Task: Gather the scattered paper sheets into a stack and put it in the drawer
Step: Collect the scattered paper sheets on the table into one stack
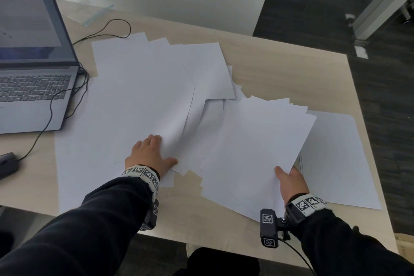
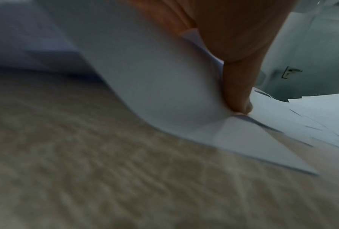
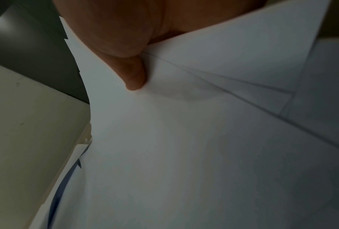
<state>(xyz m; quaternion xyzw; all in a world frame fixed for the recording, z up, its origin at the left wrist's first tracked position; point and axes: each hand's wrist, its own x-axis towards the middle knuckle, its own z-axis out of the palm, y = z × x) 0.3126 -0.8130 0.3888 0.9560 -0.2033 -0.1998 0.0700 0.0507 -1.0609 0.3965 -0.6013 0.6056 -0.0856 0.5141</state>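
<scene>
Several white paper sheets (image 1: 139,96) lie scattered and overlapping across the light wood table (image 1: 280,69). My left hand (image 1: 163,150) pinches the near edge of one sheet (image 1: 177,127), which curls upward; in the left wrist view the thumb (image 2: 237,86) presses into the curved sheet (image 2: 154,85). My right hand (image 1: 289,177) grips a fanned bundle of sheets (image 1: 257,141) at its near right corner, thumb on top; the fingers are hidden beneath. The right wrist view shows that thumb (image 3: 133,74) on the bundle (image 3: 184,139). One sheet (image 1: 336,159) lies under it at the right. No drawer is in view.
An open laptop (image 1: 29,63) stands at the left with black cables (image 1: 51,105) running off its side. A dark object (image 1: 6,161) sits at the left edge. A clear plastic strip (image 1: 98,14) lies at the back. Dark floor (image 1: 380,96) borders the table's right edge.
</scene>
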